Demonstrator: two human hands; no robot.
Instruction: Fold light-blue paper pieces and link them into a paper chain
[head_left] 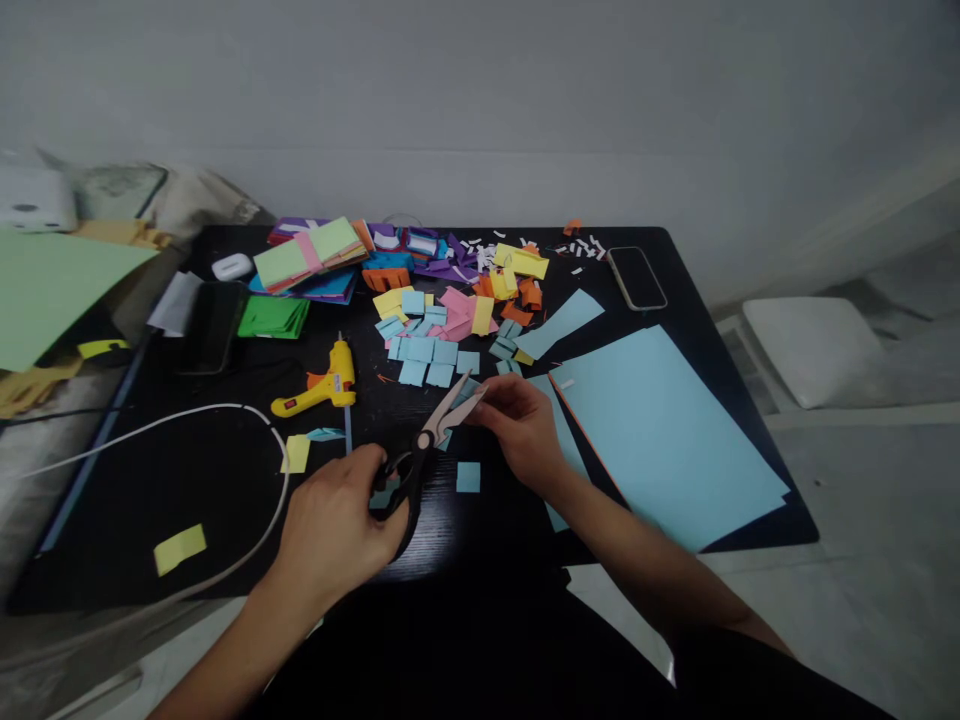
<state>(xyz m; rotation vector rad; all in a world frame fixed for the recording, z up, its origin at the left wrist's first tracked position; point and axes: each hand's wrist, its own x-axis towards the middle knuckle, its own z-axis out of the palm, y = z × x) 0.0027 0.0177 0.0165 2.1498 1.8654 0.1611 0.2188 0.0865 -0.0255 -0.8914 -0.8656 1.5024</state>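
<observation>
My left hand [341,515] is closed round the black handles of a pair of scissors [425,440], whose blades stand apart and point up to the right. Between the blades shows a small piece of blue paper [466,391], pinched by the fingers of my right hand [519,425]. Under the scissors lie more blue scraps, partly hidden. A blue paper square [469,477] rests on the table just below my hands. Beyond the blade tips spreads a cluster of blue squares [420,350].
On the black table [225,480] are a yellow glue gun [330,382], stacked coloured paper [311,255], green paper [274,317], large blue sheets [660,440], a blue strip [562,323] and a phone [637,278]. A white cable [281,470] loops at left. Behind stands a wall.
</observation>
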